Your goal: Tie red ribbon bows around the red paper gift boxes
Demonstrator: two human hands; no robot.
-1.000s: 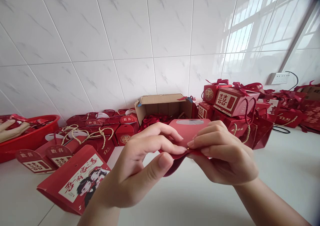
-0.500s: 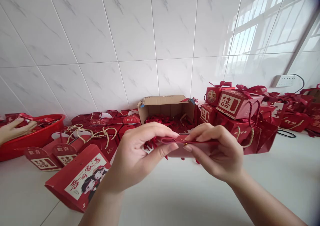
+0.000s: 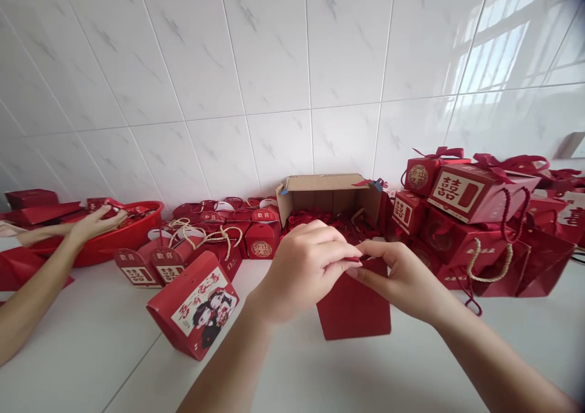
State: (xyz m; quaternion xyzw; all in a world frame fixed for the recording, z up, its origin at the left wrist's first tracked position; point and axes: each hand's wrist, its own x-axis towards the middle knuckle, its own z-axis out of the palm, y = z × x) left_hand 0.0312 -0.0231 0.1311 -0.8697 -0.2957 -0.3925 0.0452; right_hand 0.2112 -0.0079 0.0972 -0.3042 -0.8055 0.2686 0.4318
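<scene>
A plain dark red gift box [image 3: 355, 309] stands upright in front of me, its top edge pinched between both hands. My left hand [image 3: 311, 273] is closed on the top, left of the middle; its fingertips meet those of my right hand [image 3: 397, 279]. The right thumb and index finger grip the same edge from the other side. What lies between the fingertips is mostly hidden; a bit of red shows there. Left of my left forearm stands a red gift box with a cartoon couple [image 3: 194, 306] on its pale label, slightly tilted.
Behind my hands sits an open cardboard box [image 3: 329, 184] of red ribbons. Stacked red gift boxes [image 3: 466, 194] with bows and cords stand right, several smaller boxes [image 3: 262, 239] left. Further left, another person's hand [image 3: 98, 224] reaches over a red basin [image 3: 158, 209].
My view has turned left. The box in my hands, seen from above before, now shows its broad side hanging below my fingers. My hands have drawn closer together at its top.
</scene>
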